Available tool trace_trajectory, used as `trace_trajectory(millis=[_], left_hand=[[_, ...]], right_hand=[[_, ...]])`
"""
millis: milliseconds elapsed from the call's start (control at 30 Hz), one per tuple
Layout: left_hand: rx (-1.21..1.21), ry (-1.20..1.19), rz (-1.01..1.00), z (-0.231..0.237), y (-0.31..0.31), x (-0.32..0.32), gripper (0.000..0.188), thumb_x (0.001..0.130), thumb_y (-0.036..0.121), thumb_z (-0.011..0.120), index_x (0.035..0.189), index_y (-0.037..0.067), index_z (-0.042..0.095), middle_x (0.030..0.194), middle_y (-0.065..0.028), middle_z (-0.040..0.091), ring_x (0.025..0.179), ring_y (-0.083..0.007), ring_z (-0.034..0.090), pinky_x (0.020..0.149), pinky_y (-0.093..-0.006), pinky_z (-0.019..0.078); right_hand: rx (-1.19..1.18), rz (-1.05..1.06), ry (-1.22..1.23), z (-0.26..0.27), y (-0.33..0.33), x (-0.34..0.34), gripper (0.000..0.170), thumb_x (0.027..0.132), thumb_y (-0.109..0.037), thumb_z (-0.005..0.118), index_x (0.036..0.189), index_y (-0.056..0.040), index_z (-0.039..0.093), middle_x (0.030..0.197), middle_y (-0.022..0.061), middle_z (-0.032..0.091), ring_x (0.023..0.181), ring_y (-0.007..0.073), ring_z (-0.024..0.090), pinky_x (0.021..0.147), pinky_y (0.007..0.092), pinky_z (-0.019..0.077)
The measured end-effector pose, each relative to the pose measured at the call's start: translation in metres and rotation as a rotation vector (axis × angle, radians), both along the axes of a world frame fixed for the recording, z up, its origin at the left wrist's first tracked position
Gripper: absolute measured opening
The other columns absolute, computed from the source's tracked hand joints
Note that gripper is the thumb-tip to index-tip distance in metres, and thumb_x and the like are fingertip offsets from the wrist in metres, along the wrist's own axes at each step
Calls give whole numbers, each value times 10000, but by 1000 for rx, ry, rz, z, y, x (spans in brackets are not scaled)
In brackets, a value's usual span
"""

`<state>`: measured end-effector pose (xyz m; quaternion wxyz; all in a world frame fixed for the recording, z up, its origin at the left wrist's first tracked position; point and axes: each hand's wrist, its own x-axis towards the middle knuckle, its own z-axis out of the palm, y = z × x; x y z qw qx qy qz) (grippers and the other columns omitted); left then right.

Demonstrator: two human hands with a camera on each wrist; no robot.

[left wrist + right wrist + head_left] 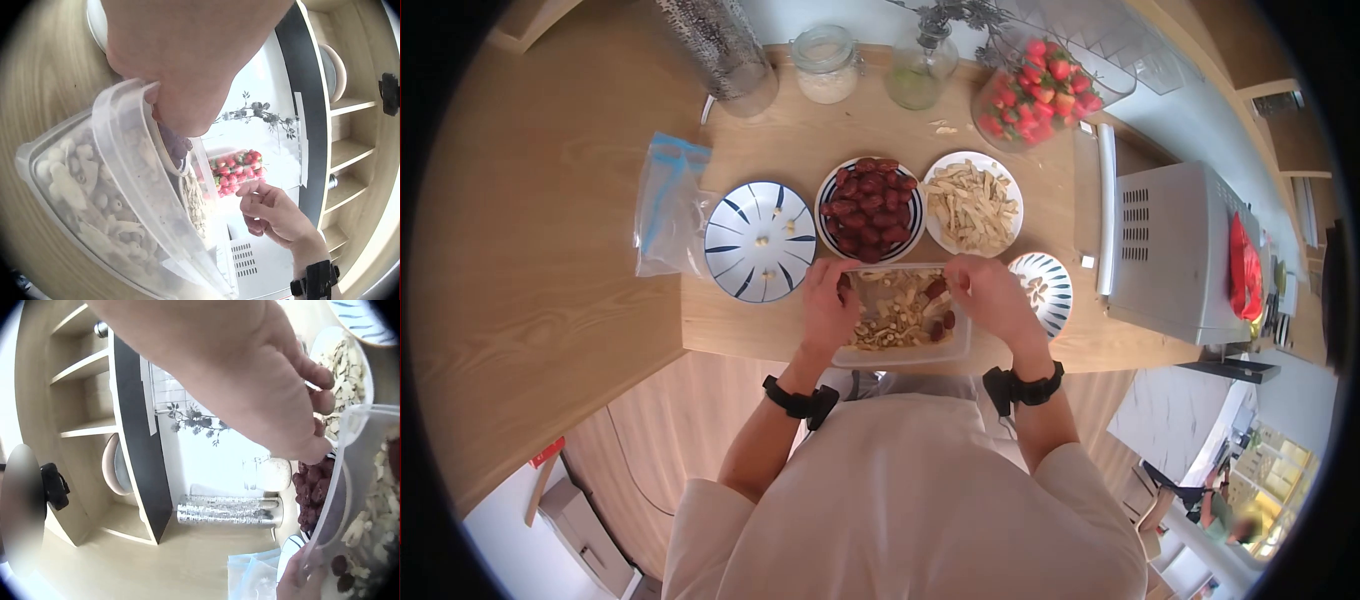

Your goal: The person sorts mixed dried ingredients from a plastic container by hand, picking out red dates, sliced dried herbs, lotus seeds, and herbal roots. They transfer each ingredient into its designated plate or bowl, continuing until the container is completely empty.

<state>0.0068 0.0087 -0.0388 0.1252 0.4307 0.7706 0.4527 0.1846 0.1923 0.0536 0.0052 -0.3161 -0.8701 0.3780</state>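
Presently we note L. hand (830, 308) gripping tub rim (130, 172), red dates (868, 210) just beyond; R. hand (996, 300), fingers loosely bent, nil held, nr. opp. end, pale slices (973, 207) beyond.

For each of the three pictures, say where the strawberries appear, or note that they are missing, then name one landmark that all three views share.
Head view: strawberries right of centre, near the top edge.
Left wrist view: strawberries a little right of the middle, just above the right hand.
Right wrist view: not in it.
Shared landmark: the dark leafy sprig, seen in all three.
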Motion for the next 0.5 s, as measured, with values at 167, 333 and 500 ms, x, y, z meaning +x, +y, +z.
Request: trace_trajectory(millis=[167, 333, 500], left_hand=[[-56, 20, -12, 3, -1, 1, 414, 729, -105, 536, 1102, 52, 623, 1034, -161, 588, 1010, -377, 559, 884, -431, 463], [-67, 7, -20, 4, -2, 1, 423, 734, -108, 540, 1117, 53, 617, 1048, -163, 590, 1028, -383, 556, 900, -435, 457], [-92, -13, -20, 9, -2, 2, 411, 753, -99, 545, 1127, 56, 614, 1057, -171, 590, 1040, -389, 556, 910, -437, 454]], right_hand=[[208, 166, -187, -28, -28, 13, 299, 738, -64, 691, 1035, -91, 666, 877, 128, 681, 809, 344, 683, 706, 447, 549], [203, 191, -165, -49, -51, 6, 452, 720, -69, 719, 1160, -104, 628, 966, 128, 674, 815, 354, 690, 722, 465, 557], [112, 310, -250, -63, -62, -7, 542, 711, -166, 807, 1198, -114, 574, 1076, 123, 638, 921, 367, 673, 759, 466, 545]])
